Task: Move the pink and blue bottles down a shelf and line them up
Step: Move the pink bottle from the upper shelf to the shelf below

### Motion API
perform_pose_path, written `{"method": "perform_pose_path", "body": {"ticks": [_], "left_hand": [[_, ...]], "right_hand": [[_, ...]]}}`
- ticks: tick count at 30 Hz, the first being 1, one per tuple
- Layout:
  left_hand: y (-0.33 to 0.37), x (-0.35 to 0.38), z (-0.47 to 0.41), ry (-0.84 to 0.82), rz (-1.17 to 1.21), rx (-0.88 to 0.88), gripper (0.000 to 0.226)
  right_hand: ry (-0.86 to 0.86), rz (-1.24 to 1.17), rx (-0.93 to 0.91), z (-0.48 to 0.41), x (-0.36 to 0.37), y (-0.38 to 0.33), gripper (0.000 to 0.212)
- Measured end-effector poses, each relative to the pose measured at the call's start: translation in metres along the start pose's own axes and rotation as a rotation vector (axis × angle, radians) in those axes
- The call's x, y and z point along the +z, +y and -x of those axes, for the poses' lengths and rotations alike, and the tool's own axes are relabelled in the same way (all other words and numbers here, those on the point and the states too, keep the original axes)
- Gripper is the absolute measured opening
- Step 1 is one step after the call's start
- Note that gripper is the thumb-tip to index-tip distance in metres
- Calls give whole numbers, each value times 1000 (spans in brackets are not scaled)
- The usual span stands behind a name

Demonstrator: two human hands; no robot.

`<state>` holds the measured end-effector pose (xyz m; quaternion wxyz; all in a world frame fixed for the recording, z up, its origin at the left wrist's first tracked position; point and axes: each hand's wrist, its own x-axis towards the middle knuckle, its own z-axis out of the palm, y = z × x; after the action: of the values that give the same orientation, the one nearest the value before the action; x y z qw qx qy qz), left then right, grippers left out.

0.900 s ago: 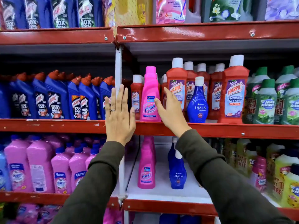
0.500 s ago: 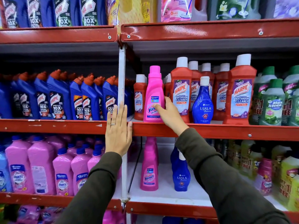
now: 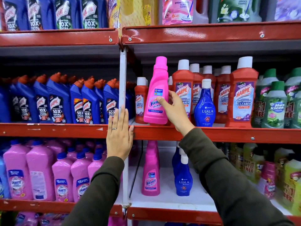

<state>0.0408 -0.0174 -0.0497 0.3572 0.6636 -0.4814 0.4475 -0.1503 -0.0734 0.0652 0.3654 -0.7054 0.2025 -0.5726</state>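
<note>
— So, how should the lift go from this grip?

— The right hand (image 3: 175, 110) has the pink bottle (image 3: 157, 93) at label height, thumb across the front, the other fingers hidden behind it, so closed round its body. The bottle leans a little to the right, with its base just above the front edge of the middle shelf (image 3: 211, 133). I'd say draw it straight out toward the front edge before lowering, since the red bottles (image 3: 183, 95) stand just beside and behind it and could be knocked.

— And the left hand (image 3: 118, 136)?

— Flat and open, fingers together, holding nothing. It rests against the white upright post (image 3: 123, 82) where that meets the shelf's front edge. Probably just a brace.

— Where should the bottle land?

— On the lower shelf (image 3: 162, 201), I'd judge next to the pink bottle already there (image 3: 151, 180), near the left end, label forward.

— Count them for me.

— Middle shelf: one pink bottle, the held one, and one blue bottle (image 3: 204, 105) standing near the front edge among the red ones. Lower shelf: one pink in front, with at least one more pink behind it, hard to count. One blue bottle below (image 3: 183, 178) in front, and another behind it; whether there are more I cannot tell.

— So two left to bring down?

— By my reading, yes: the pink in hand, then the blue.
</note>
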Motion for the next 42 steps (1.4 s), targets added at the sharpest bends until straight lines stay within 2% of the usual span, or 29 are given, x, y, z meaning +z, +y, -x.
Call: {"method": "perform_pose_path", "body": {"ticks": [9,12,23,32,42], "left_hand": [[0,-1,0,-5,14,-3,62],[0,-2,0,-8,19,-1,61],[9,-2,61,47,99,-25,62],[1,30,164,-94,103,-9,65],[-7,74,232,-236,31,-48,73]], "right_hand": [[-24,-114,-41,22,-10,-16,44],[-37,-101,-39,39,-15,-11,49],[-74,-93,9,125,-16,66,46],[-134,-52,134,187,-5,149,49],[-149,-43,265,195,11,212,50]]}}
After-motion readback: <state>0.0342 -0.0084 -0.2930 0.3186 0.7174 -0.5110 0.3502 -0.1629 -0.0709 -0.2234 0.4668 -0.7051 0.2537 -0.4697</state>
